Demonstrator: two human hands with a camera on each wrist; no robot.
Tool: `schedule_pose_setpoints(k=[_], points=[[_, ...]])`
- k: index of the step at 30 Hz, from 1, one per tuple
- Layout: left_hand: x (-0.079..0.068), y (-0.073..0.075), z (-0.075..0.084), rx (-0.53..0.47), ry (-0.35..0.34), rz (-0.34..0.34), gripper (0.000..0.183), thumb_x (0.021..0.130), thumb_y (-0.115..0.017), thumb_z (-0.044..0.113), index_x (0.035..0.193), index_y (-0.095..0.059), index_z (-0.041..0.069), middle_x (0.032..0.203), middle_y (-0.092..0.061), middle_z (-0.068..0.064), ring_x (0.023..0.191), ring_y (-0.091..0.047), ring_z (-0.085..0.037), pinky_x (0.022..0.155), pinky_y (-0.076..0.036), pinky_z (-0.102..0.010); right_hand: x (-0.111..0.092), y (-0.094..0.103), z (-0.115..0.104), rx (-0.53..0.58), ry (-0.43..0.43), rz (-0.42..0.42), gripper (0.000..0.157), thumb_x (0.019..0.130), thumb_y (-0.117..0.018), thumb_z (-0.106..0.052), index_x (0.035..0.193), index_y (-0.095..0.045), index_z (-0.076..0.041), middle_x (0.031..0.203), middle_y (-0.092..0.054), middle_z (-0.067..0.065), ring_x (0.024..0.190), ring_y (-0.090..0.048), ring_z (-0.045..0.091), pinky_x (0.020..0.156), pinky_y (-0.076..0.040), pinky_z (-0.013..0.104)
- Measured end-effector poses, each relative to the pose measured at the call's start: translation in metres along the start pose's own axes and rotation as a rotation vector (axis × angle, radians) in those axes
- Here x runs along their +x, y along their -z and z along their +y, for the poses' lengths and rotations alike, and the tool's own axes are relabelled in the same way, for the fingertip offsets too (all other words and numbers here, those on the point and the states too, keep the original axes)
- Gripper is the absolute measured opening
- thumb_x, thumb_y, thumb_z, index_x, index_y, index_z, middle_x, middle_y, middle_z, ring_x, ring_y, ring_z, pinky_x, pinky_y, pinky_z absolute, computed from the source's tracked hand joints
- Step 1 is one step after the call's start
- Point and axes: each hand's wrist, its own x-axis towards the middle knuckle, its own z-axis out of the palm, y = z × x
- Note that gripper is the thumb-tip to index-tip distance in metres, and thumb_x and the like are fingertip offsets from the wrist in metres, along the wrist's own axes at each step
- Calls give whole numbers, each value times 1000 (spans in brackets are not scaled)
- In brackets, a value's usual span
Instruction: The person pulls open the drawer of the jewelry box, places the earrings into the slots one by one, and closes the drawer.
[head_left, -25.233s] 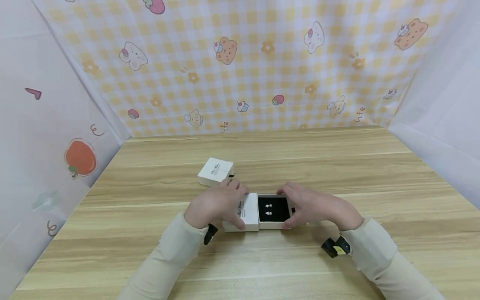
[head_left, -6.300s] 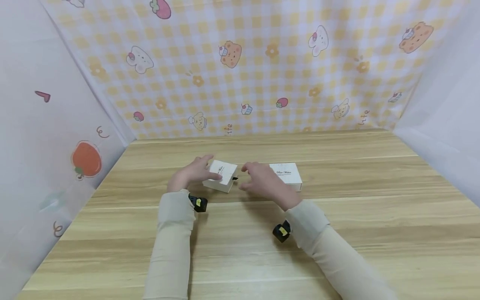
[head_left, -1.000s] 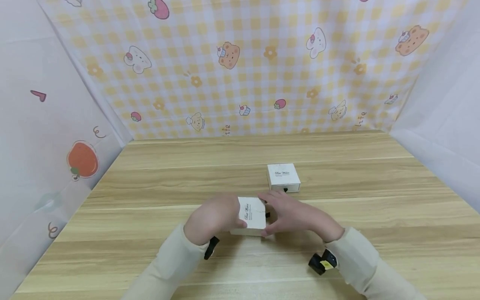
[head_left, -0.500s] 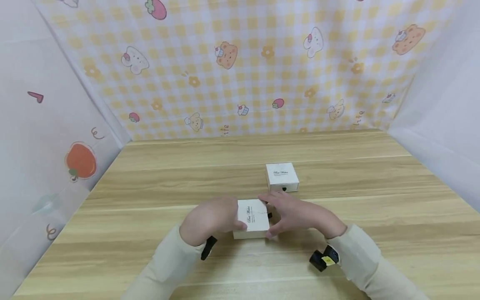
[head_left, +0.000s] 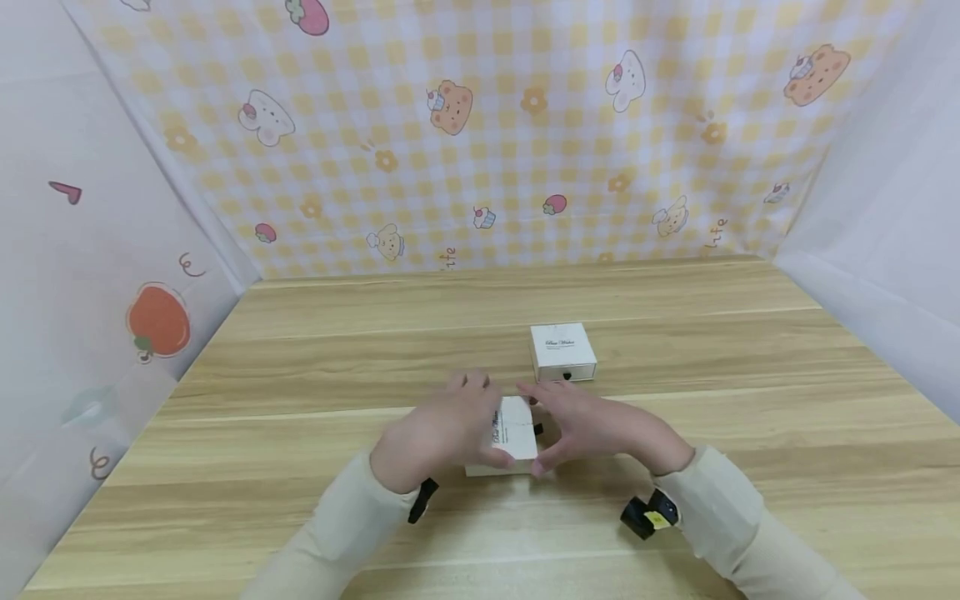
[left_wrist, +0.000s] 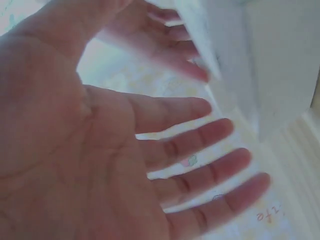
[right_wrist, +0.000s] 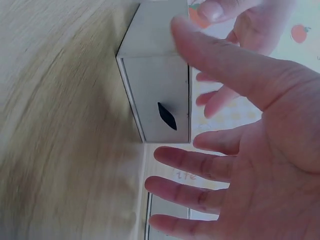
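Observation:
A small white lidded box (head_left: 517, 433) with dark lettering lies on the table in front of the person, its dark ribbon tab facing right. The left hand (head_left: 442, 429) reaches over the box's left part from above and hides some of the print; in the left wrist view its fingers are straight and spread beside the white box wall (left_wrist: 280, 50). The right hand (head_left: 592, 425) spans the tab end, thumb at the front corner and fingertips at the rear one. Straight, spread fingers (right_wrist: 192, 162) show in the right wrist view, near the box's tab face (right_wrist: 155, 90).
Behind the near box, slightly right, stands a second white box (head_left: 562, 346) with similar lettering and a dark tab facing the person. Both are on a wood-grain table (head_left: 337, 333). A yellow checked cloth (head_left: 502, 150) hangs behind, with white cloths at both sides.
25 s ago a pulled-out drawer showed earrings. Six seconds ago the near box was at the back left; it is now in front. In the last half second the left hand shifted right.

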Motion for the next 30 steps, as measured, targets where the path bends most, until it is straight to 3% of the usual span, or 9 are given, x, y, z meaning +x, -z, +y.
schedule_pose_setpoints(k=[6,12,17,23,30], points=[[6,-10,4,30,-96,42,91,74,-66,61,139,-37,4,134,-45,-10,125,-39,-27,106,-34,-41,-8,6,3,57,-13,18,96,72,-77,-39,145,-26,-2,134,-46,18,121,-45,33,98,-38,50],[13,-18,8,54,-107,87,93,73,-65,63,139,-36,5,133,-46,-9,123,-42,-26,103,-37,-42,-10,6,8,14,-64,70,54,82,-70,-29,124,-52,0,117,-58,13,107,-55,27,90,-45,44],[16,-22,9,76,-99,108,90,73,-65,63,138,-38,6,130,-47,-8,119,-44,-25,101,-39,-41,-10,2,14,-32,-1,104,30,84,-67,-22,106,-63,-1,95,-65,4,87,-59,14,78,-49,30],[16,-22,11,126,-106,117,81,73,-64,64,128,-48,6,119,-50,-5,108,-48,-22,96,-43,-38,-7,-2,15,-39,34,116,23,85,-66,-18,101,-66,-3,86,-65,-1,79,-56,8,71,-47,24],[14,-20,11,149,-109,118,79,75,-63,63,126,-49,6,120,-51,-6,108,-48,-24,93,-44,-40,-2,-9,15,-19,43,147,19,87,-63,-18,99,-65,-4,85,-62,-3,77,-52,6,69,-44,23]])
